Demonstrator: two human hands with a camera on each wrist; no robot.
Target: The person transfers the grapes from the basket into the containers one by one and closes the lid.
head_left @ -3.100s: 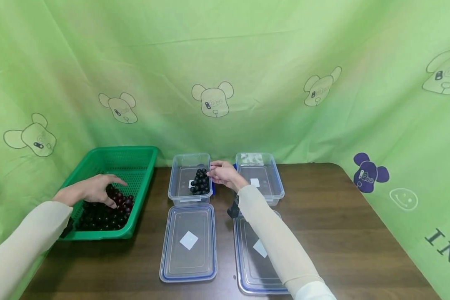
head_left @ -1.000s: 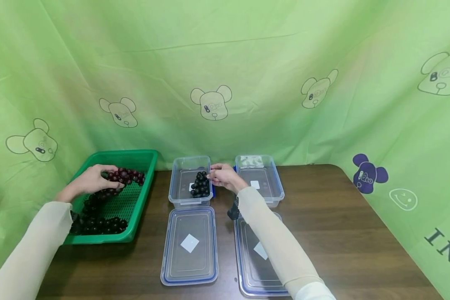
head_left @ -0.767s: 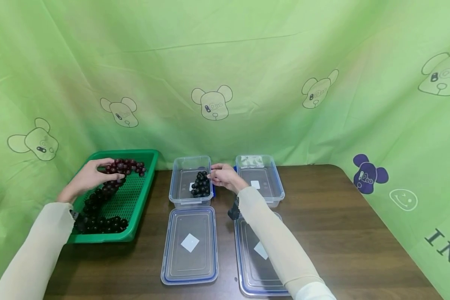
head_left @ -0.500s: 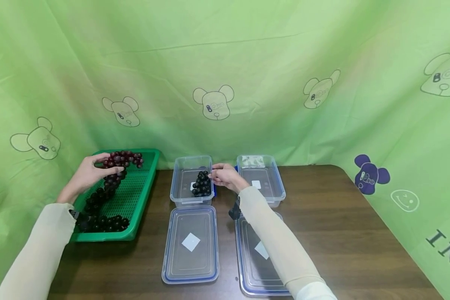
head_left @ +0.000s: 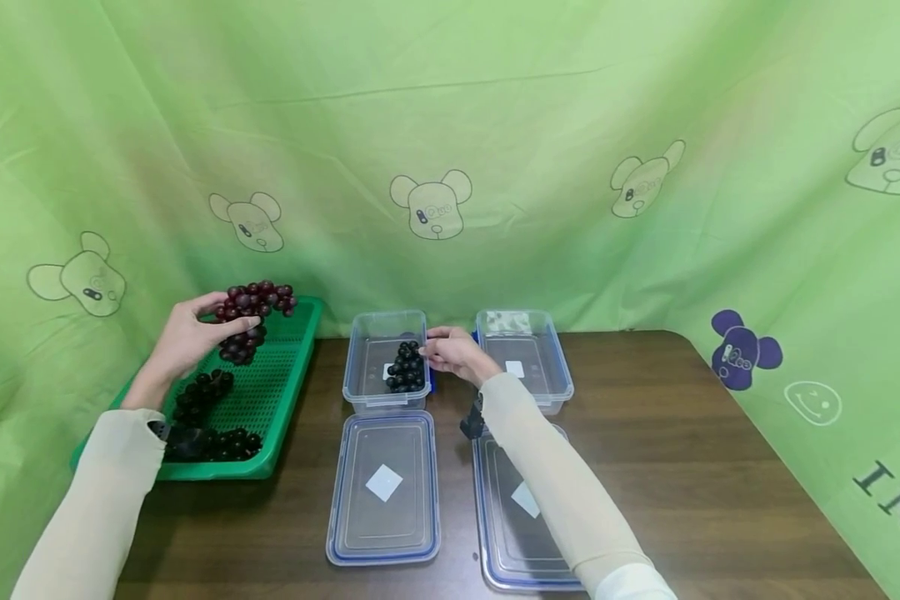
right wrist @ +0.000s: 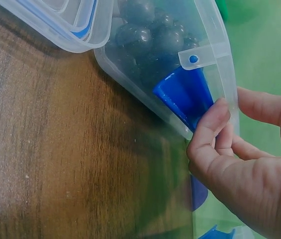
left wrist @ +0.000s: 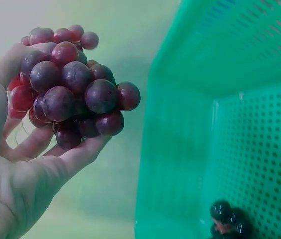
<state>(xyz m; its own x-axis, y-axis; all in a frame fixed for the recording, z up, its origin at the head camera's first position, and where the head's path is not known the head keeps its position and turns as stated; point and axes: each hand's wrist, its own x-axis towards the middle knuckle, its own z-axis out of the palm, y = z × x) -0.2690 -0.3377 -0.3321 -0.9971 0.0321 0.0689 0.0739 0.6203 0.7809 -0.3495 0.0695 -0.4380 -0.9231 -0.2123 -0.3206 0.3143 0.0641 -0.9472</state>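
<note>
My left hand [head_left: 187,337] holds a bunch of dark red grapes [head_left: 253,310] up above the green basket [head_left: 273,375], fingers curled around it. In the left wrist view the grapes [left wrist: 75,84] rest between thumb and fingers, clear of the basket wall [left wrist: 175,149]. My right hand [head_left: 457,354] pinches the right side of the left clear plastic container [head_left: 356,354], thumb at one side of the wall and fingertips by its blue clasp [right wrist: 187,97]. Inside that container lies a bunch of black grapes [head_left: 405,367].
More dark grapes [head_left: 202,400] lie in the basket. A second clear container [head_left: 555,367] stands to the right of my right hand. Two blue-edged lids, the left lid [head_left: 382,529] and the right lid [head_left: 517,550], lie in front on the wooden table [head_left: 705,467].
My left hand has reached into the basket, gripped the red grapes and lifted them up clear of the other bunches. The right hand stays at the container's side.
</note>
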